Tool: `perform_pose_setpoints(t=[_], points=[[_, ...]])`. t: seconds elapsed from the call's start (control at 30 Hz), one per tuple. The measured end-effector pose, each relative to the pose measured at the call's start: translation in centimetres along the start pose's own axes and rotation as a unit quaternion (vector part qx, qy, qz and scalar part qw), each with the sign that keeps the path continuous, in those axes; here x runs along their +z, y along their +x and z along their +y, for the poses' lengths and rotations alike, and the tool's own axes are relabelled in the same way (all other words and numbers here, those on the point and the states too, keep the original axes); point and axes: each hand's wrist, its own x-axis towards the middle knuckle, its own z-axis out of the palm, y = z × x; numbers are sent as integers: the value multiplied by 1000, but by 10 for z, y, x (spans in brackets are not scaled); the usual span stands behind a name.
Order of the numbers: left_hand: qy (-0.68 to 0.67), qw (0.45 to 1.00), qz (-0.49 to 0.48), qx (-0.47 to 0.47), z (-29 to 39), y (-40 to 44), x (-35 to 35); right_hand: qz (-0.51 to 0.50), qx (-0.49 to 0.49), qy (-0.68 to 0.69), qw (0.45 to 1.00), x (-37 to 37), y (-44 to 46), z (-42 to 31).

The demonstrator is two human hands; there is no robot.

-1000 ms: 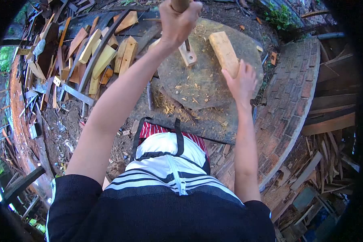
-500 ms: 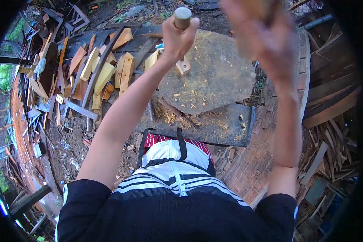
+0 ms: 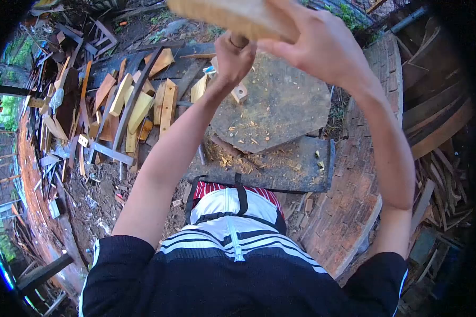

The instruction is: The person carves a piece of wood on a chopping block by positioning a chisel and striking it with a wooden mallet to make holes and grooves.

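My left hand is wrapped round the round handle of a chisel, held upright. The chisel's blade is hidden below my fist. My right hand grips one end of a thick block of wood, its far fingers hidden behind it. The block lies right over the top of the handle; whether they touch, I cannot tell. Below my left hand shows the end of a workpiece with a small round hole in it, lying on a worn, many-sided board.
Wood chips are scattered over the board and the dark sheet under it. Many offcuts lie to the left. A brick ledge curves along the right, with stacked timber beyond it.
My right hand has swung the wooden block left and over the chisel handle, covering its flat top. My left hand has stayed nearly in place; the view has shifted slightly.
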Motion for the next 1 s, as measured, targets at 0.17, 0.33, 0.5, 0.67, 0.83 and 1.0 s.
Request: perform_pose_setpoints(t=[0.17,0.33,0.5,0.67,0.83,1.0], points=[[-26,994,10,-103,-4,1,-12,285,33,7,958,112,-8,93],[-14,994,28,-100,-25,15,-15,93,186,-159,965,207,-46,156],[-129,982,45,-134,-28,22,-19,309,63,-279,907,256,-56,154],[-86,984,55,-145,-28,28,-17,200,18,-50,978,293,-11,90],[-134,979,71,-139,-31,25,-25,212,71,157,962,320,18,72],[-153,948,255,-112,-28,24,-50,246,167,169,940,321,15,53]])
